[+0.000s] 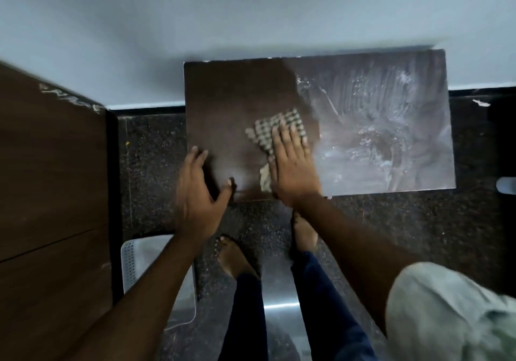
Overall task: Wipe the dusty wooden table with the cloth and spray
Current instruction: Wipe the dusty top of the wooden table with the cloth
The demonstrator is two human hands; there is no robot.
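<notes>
A small dark wooden table (223,95) stands against the pale wall. Its left half looks dark and clean, while its right half is smeared with white dust and streaks. A checkered cloth (268,129) lies near the table's middle. My right hand (293,165) presses flat on the cloth, fingers spread. My left hand (198,190) rests on the table's front left corner, thumb on top and fingers over the left edge. No spray bottle is in view.
A large brown wooden cabinet or door (53,179) fills the left side. A white perforated seat (139,263) sits on the dark speckled floor by my left arm. My bare feet (234,257) stand just in front of the table.
</notes>
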